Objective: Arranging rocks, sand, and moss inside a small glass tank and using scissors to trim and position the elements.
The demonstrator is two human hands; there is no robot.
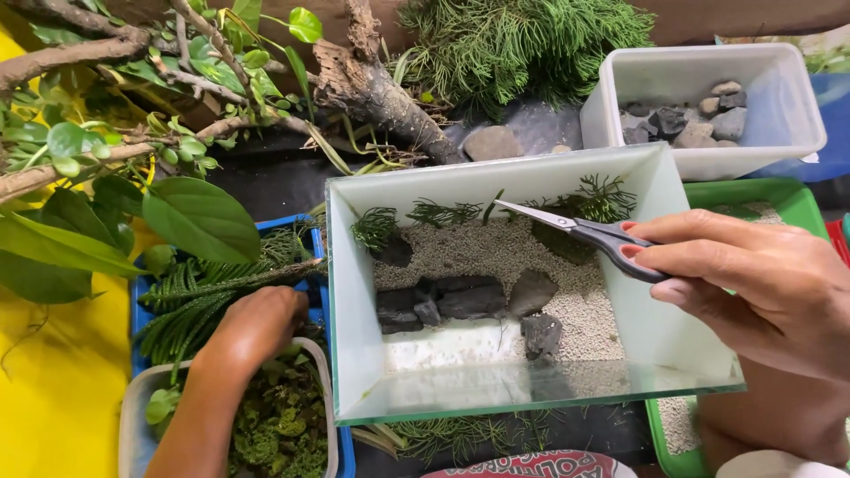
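Right hand [753, 279] clamps scissors [575, 228] — left hand [257, 323] seemingly pinching green sprigs [212, 296].

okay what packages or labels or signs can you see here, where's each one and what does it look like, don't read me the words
Printed package: bottom edge of the view, just below the glass tank, mostly cut off; rounded top, red with white lettering and a grey patterned band.
Small white tag or sticker: on the lower right corner of the white tub of stones, top right; too small to tell more.
No signs or screens show.
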